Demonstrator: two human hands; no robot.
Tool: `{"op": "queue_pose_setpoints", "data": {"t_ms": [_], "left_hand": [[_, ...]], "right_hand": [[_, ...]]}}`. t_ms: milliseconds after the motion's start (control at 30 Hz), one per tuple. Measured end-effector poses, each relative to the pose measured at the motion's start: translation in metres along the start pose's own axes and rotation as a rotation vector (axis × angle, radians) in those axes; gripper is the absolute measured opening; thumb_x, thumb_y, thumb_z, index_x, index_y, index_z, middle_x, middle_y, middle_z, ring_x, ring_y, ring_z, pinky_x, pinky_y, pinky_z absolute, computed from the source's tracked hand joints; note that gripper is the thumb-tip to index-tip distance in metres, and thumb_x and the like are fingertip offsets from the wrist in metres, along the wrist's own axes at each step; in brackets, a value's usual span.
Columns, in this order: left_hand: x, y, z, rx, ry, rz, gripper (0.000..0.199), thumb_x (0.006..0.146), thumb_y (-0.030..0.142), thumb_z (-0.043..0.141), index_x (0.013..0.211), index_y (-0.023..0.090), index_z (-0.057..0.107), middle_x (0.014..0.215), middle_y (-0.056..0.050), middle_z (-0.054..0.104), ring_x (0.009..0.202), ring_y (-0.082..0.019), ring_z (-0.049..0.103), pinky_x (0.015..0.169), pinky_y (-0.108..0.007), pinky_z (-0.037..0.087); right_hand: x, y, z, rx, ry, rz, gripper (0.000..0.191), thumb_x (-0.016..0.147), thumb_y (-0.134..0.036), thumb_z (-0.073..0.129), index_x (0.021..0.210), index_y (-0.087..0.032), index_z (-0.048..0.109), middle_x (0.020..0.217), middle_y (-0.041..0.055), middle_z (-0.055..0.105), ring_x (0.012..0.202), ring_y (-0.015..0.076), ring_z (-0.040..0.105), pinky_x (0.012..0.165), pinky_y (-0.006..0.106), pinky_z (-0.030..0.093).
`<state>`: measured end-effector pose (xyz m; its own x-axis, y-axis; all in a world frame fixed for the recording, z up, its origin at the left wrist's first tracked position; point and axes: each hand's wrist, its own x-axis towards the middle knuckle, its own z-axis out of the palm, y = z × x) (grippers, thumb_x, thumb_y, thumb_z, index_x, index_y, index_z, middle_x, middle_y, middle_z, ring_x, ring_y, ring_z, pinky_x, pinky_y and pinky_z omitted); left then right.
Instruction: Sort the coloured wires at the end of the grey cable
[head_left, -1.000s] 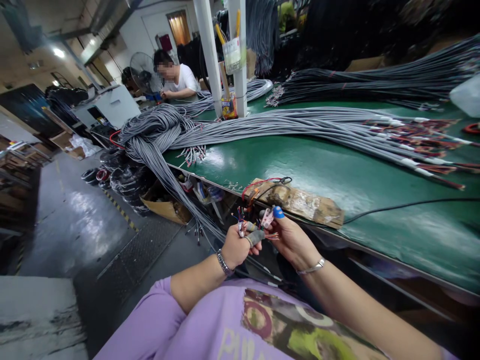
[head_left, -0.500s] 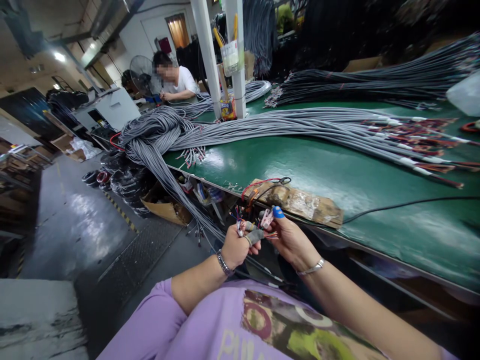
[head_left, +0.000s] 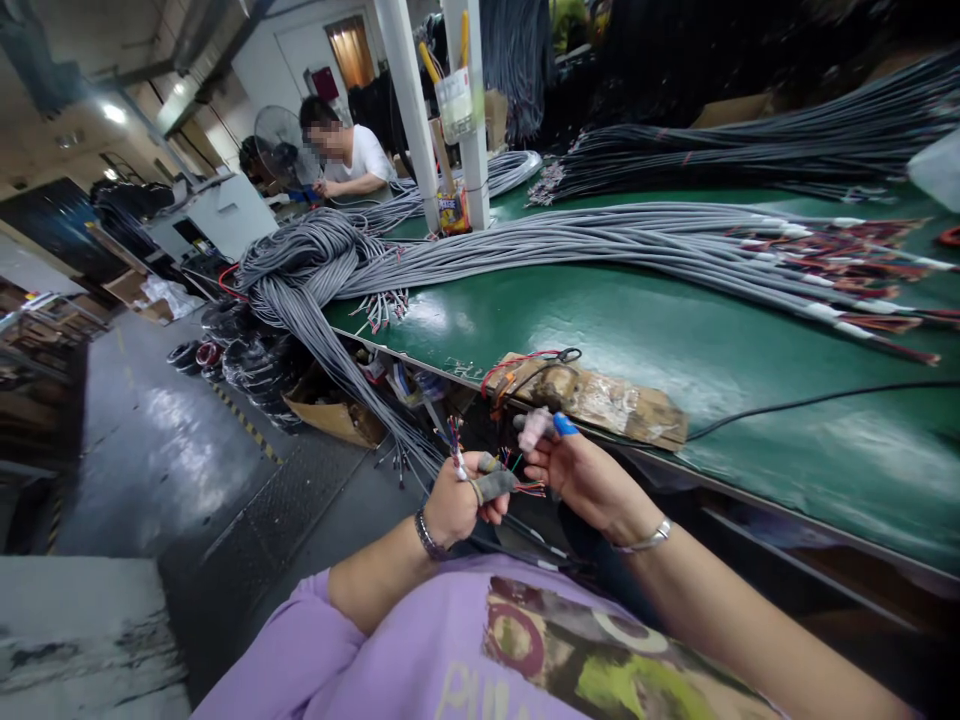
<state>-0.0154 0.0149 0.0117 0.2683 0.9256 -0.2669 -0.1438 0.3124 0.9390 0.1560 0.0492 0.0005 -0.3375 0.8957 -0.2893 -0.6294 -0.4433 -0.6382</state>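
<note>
My left hand [head_left: 457, 500] is closed on a grey multi-wire cable [head_left: 458, 468]; a fan of thin coloured wires [head_left: 454, 436] rises above the fist. Grey covers wrap its thumb and forefinger [head_left: 495, 486]. More bare coloured wires [head_left: 531, 489] stick out past those fingertips, toward my right hand [head_left: 581, 470]. That hand is turned partly palm up, its fingers loosely bent and apart, with blue tape [head_left: 565, 425] on the thumb. A pinkish wrapping [head_left: 535, 429], blurred, covers its forefinger. I see nothing held there.
A taped wooden board [head_left: 607, 400] with red and black leads lies along the green bench's [head_left: 750, 400] front edge. Grey cables [head_left: 562, 240] stretch across the bench and hang off its left end. Black cables [head_left: 712, 155] lie behind. Beyond the white posts [head_left: 411, 110], a person [head_left: 364, 165] sits working.
My hands have drawn slightly apart. The left one moved a little left and down with the cable, and its wires now stand more upright. The right hand shifted right, away from the wires.
</note>
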Motion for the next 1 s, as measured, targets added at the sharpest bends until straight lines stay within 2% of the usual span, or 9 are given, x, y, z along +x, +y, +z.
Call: {"op": "queue_pose_setpoints", "data": {"t_ms": [100, 233, 333, 500, 667, 833, 1000], "left_hand": [[0.006, 0.004, -0.008, -0.085, -0.135, -0.122, 0.045, 0.054, 0.050, 0.081, 0.065, 0.014, 0.056, 0.044, 0.001, 0.055, 0.031, -0.008, 0.044, 0.031, -0.018, 0.028], [0.022, 0.006, -0.014, -0.155, -0.336, -0.237, 0.044, 0.047, 0.048, 0.082, 0.064, 0.015, 0.057, 0.039, 0.001, 0.052, 0.027, -0.009, 0.041, 0.029, -0.020, 0.025], [0.033, 0.004, -0.013, -0.216, -0.428, -0.256, 0.041, 0.047, 0.044, 0.082, 0.065, 0.016, 0.059, 0.039, 0.001, 0.051, 0.027, -0.009, 0.040, 0.030, -0.020, 0.023], [0.046, 0.000, -0.008, -0.332, -0.494, -0.280, 0.034, 0.049, 0.035, 0.081, 0.065, 0.015, 0.060, 0.041, 0.000, 0.053, 0.027, -0.009, 0.040, 0.030, -0.019, 0.022], [0.052, -0.003, -0.010, -0.394, -0.553, -0.286, 0.028, 0.054, 0.031, 0.078, 0.066, 0.014, 0.060, 0.040, 0.000, 0.053, 0.027, -0.010, 0.042, 0.030, -0.019, 0.024], [0.054, -0.008, -0.010, -0.371, -0.543, -0.320, 0.025, 0.058, 0.029, 0.076, 0.070, 0.013, 0.061, 0.040, 0.000, 0.052, 0.028, -0.010, 0.040, 0.031, -0.019, 0.024], [0.054, -0.009, -0.009, -0.351, -0.532, -0.339, 0.024, 0.058, 0.028, 0.074, 0.071, 0.013, 0.061, 0.041, 0.000, 0.051, 0.028, -0.009, 0.039, 0.031, -0.019, 0.023]], "right_hand": [[0.000, 0.002, 0.000, -0.052, 0.012, -0.034, 0.028, 0.065, -0.041, 0.082, 0.080, -0.020, 0.071, 0.072, -0.0003, 0.065, 0.061, 0.0110, 0.058, 0.057, 0.021, 0.053], [0.001, 0.005, -0.002, -0.052, 0.030, -0.062, 0.032, 0.066, -0.048, 0.079, 0.079, -0.020, 0.072, 0.072, 0.0006, 0.066, 0.059, 0.0104, 0.056, 0.054, 0.020, 0.052], [0.005, 0.006, -0.005, -0.045, 0.031, -0.073, 0.035, 0.066, -0.051, 0.078, 0.078, -0.020, 0.072, 0.071, 0.0011, 0.066, 0.059, 0.0108, 0.057, 0.055, 0.022, 0.053], [0.013, 0.006, -0.009, -0.010, -0.025, -0.061, 0.037, 0.068, -0.054, 0.076, 0.078, -0.018, 0.070, 0.068, 0.0002, 0.064, 0.059, 0.0110, 0.057, 0.056, 0.023, 0.051], [0.018, 0.008, -0.007, 0.022, 0.014, -0.098, 0.036, 0.067, -0.052, 0.078, 0.078, -0.018, 0.070, 0.069, -0.0002, 0.065, 0.063, 0.0117, 0.058, 0.060, 0.024, 0.050], [0.018, 0.008, -0.002, 0.018, 0.049, -0.155, 0.035, 0.066, -0.051, 0.080, 0.075, -0.018, 0.071, 0.069, 0.0007, 0.065, 0.062, 0.0119, 0.056, 0.059, 0.024, 0.048], [0.017, 0.009, -0.002, 0.017, 0.040, -0.127, 0.037, 0.068, -0.054, 0.077, 0.076, -0.019, 0.070, 0.071, 0.0013, 0.066, 0.064, 0.0137, 0.057, 0.063, 0.027, 0.049]]}}
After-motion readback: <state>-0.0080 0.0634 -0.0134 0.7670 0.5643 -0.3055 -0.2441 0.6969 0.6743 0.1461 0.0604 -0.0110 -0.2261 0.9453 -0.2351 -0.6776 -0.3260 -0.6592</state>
